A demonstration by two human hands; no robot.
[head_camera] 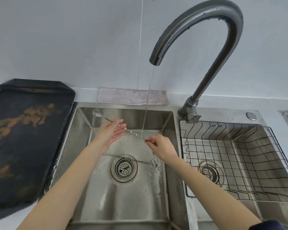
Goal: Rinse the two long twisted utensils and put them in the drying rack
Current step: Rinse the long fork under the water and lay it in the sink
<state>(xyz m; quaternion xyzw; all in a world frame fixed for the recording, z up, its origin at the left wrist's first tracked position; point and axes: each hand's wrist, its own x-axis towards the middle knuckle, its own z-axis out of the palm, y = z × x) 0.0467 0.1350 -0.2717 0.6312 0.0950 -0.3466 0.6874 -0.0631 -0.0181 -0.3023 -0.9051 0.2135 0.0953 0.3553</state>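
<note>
One long twisted metal utensil (pixel 135 134) stretches across the left sink basin (pixel 83 135) under a thin stream of water. My right hand (pixel 161 145) pinches its near end. My left hand (pixel 111 132) has loosely curled fingers around its middle part, and its spoon end (pixel 96 113) points to the basin's back left corner. A second twisted utensil (pixel 131 158) lies flat on the basin floor just behind the drain (pixel 124 168). The wire drying rack (pixel 239 156) sits in the right basin, with nothing in it.
A tall curved faucet (pixel 206 52) rises between the basins, its spout over the left one, water running. A dark baking tray (pixel 23 138) lies on the counter to the left. A pale cloth (pixel 131 96) rests against the wall behind the sink.
</note>
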